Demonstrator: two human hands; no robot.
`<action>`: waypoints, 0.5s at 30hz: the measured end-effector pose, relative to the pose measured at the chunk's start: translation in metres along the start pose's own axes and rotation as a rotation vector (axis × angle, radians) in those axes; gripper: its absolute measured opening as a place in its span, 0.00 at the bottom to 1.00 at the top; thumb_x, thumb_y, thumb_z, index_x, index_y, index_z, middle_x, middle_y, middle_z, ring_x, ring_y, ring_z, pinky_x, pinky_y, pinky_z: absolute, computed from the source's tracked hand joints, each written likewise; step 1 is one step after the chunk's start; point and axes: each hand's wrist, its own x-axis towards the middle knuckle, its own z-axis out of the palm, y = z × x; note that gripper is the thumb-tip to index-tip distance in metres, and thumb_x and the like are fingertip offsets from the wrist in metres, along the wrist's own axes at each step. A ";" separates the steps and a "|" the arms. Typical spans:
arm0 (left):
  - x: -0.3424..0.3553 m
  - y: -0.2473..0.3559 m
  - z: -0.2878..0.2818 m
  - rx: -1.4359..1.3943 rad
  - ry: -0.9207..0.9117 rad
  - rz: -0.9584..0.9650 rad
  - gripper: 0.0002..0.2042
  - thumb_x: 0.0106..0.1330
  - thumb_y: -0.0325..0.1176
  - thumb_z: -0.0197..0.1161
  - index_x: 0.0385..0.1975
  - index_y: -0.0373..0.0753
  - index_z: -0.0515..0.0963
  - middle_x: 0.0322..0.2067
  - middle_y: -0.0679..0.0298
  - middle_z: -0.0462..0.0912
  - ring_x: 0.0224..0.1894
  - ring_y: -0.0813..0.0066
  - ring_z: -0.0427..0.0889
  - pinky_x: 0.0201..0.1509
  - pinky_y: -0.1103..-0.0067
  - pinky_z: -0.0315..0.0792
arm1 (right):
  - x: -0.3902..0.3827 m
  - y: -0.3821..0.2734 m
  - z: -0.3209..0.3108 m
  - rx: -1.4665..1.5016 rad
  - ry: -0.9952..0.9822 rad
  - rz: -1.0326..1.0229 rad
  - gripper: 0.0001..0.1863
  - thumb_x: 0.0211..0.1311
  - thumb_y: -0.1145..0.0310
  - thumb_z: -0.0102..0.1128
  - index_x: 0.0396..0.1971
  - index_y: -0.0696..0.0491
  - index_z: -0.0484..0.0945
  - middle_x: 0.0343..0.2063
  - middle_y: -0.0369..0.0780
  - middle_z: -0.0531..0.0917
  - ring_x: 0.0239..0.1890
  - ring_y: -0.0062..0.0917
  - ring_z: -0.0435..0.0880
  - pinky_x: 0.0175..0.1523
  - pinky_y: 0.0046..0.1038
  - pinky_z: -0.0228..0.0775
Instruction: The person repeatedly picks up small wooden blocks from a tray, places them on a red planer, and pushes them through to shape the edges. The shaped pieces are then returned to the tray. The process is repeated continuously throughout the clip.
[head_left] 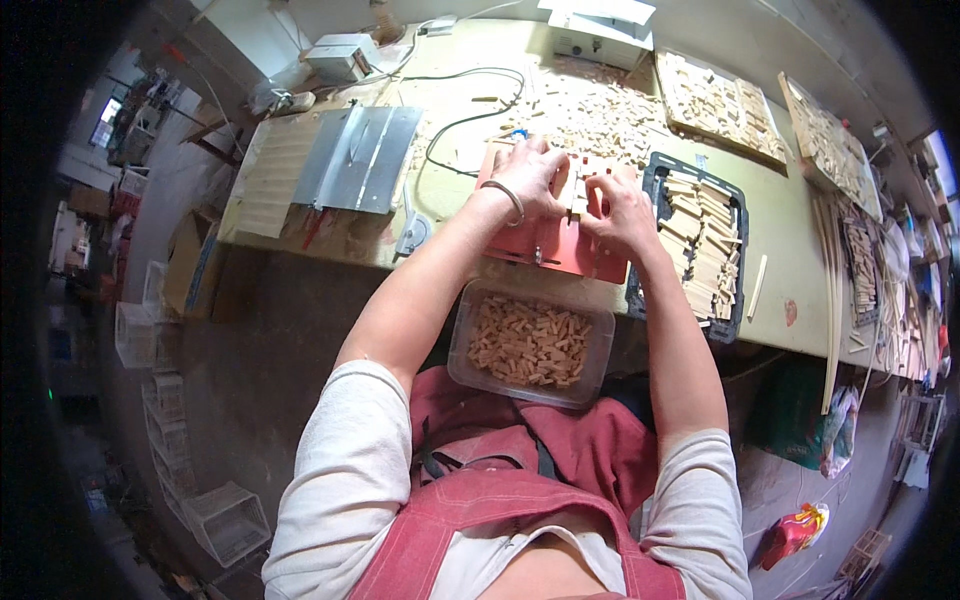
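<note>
Both of my hands work over a red metal plate (560, 245) at the table's front edge. My left hand (527, 178), with a bangle at the wrist, rests on its left part, fingers bent and thumb toward the middle. My right hand (622, 212) curls in from the other side. Between the fingertips sits a small pale wooden piece (577, 192), gripped from both sides; its exact shape is partly hidden. On my lap, just below the plate, a clear plastic tub (461, 345) holds many short wooden blocks.
Right of the plate, a black crate (742, 235) holds wooden strips. Loose wooden bits (590, 110) lie behind my hands. A grey metal plate (375, 160) and black cable (440, 150) are left. Block-filled trays (720, 105) stand back right; long strips (830, 300) overhang the edge.
</note>
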 end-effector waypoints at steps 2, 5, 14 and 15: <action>-0.009 0.000 0.003 0.004 0.009 0.024 0.37 0.43 0.63 0.82 0.53 0.52 0.80 0.57 0.56 0.74 0.66 0.50 0.69 0.70 0.55 0.58 | -0.006 -0.004 -0.003 -0.010 -0.013 -0.052 0.23 0.51 0.58 0.72 0.48 0.47 0.83 0.38 0.44 0.83 0.45 0.40 0.85 0.53 0.41 0.77; -0.036 0.014 0.004 0.028 0.030 0.036 0.38 0.44 0.54 0.80 0.59 0.51 0.79 0.63 0.56 0.72 0.67 0.48 0.68 0.71 0.54 0.61 | -0.023 -0.010 -0.009 -0.039 -0.079 -0.044 0.20 0.50 0.59 0.72 0.44 0.47 0.82 0.39 0.42 0.82 0.49 0.40 0.82 0.57 0.42 0.74; -0.086 0.035 0.019 0.026 0.115 0.001 0.37 0.44 0.60 0.78 0.54 0.48 0.80 0.60 0.52 0.73 0.65 0.50 0.71 0.72 0.55 0.56 | -0.057 -0.027 -0.015 -0.110 -0.102 -0.107 0.23 0.50 0.55 0.73 0.45 0.48 0.81 0.41 0.43 0.82 0.52 0.41 0.82 0.59 0.43 0.73; -0.087 0.034 0.020 0.024 0.133 -0.002 0.36 0.44 0.59 0.78 0.54 0.48 0.80 0.60 0.52 0.73 0.65 0.50 0.71 0.72 0.55 0.56 | -0.055 -0.027 -0.014 -0.108 -0.109 -0.099 0.23 0.50 0.55 0.73 0.45 0.48 0.81 0.41 0.43 0.82 0.52 0.41 0.82 0.59 0.43 0.73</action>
